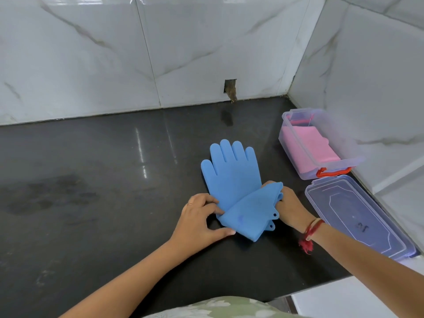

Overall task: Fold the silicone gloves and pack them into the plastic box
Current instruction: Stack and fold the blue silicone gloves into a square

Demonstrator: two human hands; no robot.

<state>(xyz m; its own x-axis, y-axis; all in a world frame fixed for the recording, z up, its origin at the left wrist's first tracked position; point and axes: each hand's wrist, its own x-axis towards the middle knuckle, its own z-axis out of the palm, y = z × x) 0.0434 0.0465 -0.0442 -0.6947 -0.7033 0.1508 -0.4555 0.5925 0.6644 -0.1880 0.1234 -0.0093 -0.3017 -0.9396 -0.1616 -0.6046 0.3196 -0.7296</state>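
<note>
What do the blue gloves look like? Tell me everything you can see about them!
The blue gloves are light blue, smooth and rubbery-looking, like silicone. They lie flat on the dark countertop, apparently two stacked, with fingers pointing toward the wall. The cuff end is folded slantwise over the palm, and two small hanging tabs with holes stick out. The left hand holds the fold's left edge; the right hand grips its right corner.

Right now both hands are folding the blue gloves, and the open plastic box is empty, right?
Not empty: the head view shows pink folded material inside the plastic box. Otherwise right: left hand and right hand grip the blue gloves; the box is open.
</note>
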